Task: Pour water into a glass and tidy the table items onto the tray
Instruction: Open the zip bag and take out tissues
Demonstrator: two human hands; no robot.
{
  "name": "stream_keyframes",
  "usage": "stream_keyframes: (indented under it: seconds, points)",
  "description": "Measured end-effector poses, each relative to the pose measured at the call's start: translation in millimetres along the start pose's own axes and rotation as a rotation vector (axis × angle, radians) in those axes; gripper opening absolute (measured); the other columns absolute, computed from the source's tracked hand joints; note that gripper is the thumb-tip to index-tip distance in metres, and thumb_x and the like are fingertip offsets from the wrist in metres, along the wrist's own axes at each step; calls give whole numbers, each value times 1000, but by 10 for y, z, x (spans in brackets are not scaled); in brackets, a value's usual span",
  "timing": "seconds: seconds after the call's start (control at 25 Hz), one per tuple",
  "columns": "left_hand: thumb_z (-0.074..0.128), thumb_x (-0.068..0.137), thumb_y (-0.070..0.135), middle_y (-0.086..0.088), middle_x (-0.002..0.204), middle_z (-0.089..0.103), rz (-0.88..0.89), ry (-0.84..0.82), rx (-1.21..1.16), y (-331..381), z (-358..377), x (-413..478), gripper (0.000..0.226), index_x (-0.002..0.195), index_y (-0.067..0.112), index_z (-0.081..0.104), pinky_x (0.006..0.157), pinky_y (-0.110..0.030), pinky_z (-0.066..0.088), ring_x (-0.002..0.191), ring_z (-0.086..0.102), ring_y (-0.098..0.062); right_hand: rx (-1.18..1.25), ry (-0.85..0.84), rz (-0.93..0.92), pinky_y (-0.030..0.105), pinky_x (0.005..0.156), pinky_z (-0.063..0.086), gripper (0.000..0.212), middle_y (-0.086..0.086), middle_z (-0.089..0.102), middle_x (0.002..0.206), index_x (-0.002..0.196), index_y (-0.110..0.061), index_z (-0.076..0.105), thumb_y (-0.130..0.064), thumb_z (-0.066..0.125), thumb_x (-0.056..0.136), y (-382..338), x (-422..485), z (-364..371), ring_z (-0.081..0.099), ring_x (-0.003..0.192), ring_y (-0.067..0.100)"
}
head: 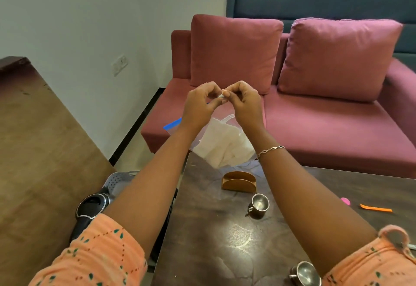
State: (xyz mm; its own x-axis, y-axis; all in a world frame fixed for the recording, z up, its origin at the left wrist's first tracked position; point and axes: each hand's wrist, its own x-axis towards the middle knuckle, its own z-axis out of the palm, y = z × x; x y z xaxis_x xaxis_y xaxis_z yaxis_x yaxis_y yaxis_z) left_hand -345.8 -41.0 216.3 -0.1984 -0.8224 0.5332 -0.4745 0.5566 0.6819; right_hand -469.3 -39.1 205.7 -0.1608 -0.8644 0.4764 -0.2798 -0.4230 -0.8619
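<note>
Both my hands are raised above the far edge of the dark table (216, 236). My left hand (199, 108) and my right hand (244, 103) pinch the top of a clear zip bag (225, 144) between their fingertips. The bag hangs below them, has a blue zip strip at its left, and holds white folded napkins. Under it on the table stands a wooden napkin holder (239, 182). A small steel cup (258, 205) sits just in front of the holder. A second steel cup (305, 273) is at the bottom edge, partly hidden by my right sleeve.
A pink sofa (326, 123) with two cushions stands behind the table. A black kettle-like jug (92, 207) and a grey basket (121, 181) sit at the table's left. A pink object (345, 201) and an orange strip (375, 208) lie at the right. A wooden surface (40, 141) fills the left.
</note>
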Motion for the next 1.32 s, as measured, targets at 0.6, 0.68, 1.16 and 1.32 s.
stream_keyframes:
  seconds: [0.6,0.68,1.16,1.32]
  points:
    - [70,77,6,3,72,62,-155,-53,14,-229,-361,-6,20,66,15,55,72,-25,48,76,59,-16,-84,355,-9,7,66,39,13,12,66,87,81,-12,46,-11,45,94,-14,229,-593,54,72,7]
    - [71,76,8,2,74,62,-184,-110,33,-222,-369,13,19,67,17,57,74,-28,48,76,58,-16,-80,318,-19,7,65,41,14,12,65,85,80,-13,45,-12,44,95,-43,234,-608,54,71,8]
    - [58,87,6,-8,80,67,-236,-328,-192,181,-203,128,12,89,2,69,72,-26,55,77,62,-16,-92,129,-104,17,66,49,13,23,61,83,81,-11,46,-12,46,95,-89,143,-647,64,85,37]
    - [58,86,3,-4,77,67,-271,-422,-206,240,-195,122,12,90,0,69,63,-16,55,72,63,-13,-123,134,-101,11,64,47,13,-5,52,72,82,-11,47,-10,46,94,-97,107,-654,57,68,-3]
